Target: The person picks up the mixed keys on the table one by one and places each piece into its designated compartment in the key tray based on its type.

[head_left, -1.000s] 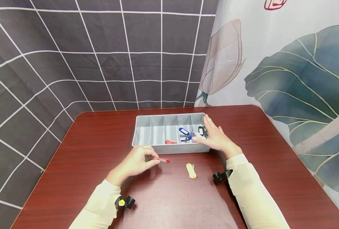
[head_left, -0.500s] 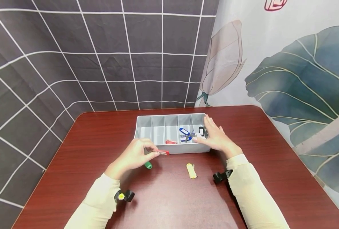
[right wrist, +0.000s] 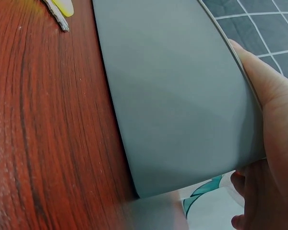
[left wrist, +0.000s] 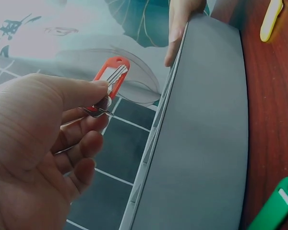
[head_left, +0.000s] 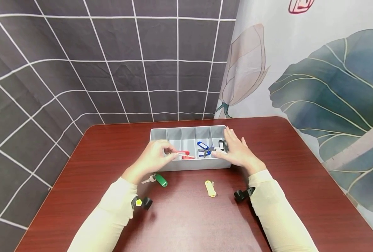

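Left hand point(head_left: 156, 156) pinches red plastic key tag point(head_left: 183, 152) at its ring end, tag projecting free, above grey plastic five-compartment tray point(head_left: 192, 165). Right hand point(head_left: 237, 152), fingers extended, rests at tray's right end, presumably steadying it. Green plastic tag point(head_left: 161, 180), yellow plastic tag point(head_left: 210, 188): before tray.

Red-brown table point(head_left: 186, 224): grey tray point(head_left: 199, 165), green tag point(head_left: 161, 180), yellow tag point(head_left: 210, 188).

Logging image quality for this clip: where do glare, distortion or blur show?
Head view: the dark cloth shows bowed lines at left, and glare pales the near table; left wrist view: the white cloth washes out at upper left; right wrist view: a blurred patch below the gray tray.
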`<action>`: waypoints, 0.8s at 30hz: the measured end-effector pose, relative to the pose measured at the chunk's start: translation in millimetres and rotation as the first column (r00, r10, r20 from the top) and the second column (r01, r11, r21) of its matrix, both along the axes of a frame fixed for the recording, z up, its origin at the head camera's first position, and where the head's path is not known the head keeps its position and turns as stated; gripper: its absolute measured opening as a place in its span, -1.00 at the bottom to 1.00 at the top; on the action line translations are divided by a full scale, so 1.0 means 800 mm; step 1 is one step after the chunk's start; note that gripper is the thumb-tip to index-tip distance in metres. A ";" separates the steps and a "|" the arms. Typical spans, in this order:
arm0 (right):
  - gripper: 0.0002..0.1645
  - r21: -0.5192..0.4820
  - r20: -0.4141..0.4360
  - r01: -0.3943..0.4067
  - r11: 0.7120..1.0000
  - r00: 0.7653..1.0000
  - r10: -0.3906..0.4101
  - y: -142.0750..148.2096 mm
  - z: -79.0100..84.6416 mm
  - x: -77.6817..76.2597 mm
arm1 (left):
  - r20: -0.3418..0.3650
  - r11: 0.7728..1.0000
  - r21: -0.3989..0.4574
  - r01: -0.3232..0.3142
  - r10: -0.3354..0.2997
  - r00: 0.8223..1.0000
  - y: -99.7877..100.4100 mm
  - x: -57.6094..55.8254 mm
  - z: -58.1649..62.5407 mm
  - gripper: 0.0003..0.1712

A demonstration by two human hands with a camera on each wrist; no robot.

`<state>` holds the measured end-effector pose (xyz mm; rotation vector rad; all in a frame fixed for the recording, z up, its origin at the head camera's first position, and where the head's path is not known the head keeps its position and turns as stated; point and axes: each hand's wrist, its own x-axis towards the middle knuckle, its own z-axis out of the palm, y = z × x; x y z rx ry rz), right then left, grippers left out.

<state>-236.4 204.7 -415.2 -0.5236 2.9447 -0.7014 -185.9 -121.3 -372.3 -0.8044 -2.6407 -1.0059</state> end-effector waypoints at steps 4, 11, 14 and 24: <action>0.40 -0.005 0.002 -0.005 1.000 1.000 0.005 0.000 0.001 0.001 | 0.011 1.000 -0.024 -0.011 0.011 1.000 0.003 -0.015 0.002 -0.95; 0.40 -0.008 -0.008 0.001 1.000 1.000 -0.001 0.001 -0.001 0.001 | 0.031 0.997 -0.075 -0.035 0.037 0.999 0.007 -0.040 0.001 -0.94; 0.39 -0.010 -0.013 0.001 1.000 1.000 -0.001 0.001 -0.001 0.000 | 0.039 0.995 -0.096 -0.026 0.030 0.999 0.009 -0.047 0.003 -0.93; 0.39 -0.023 0.016 0.002 1.000 1.000 -0.002 0.001 0.000 0.002 | 0.089 0.969 -0.245 0.017 0.005 0.996 0.018 -0.072 0.017 -0.94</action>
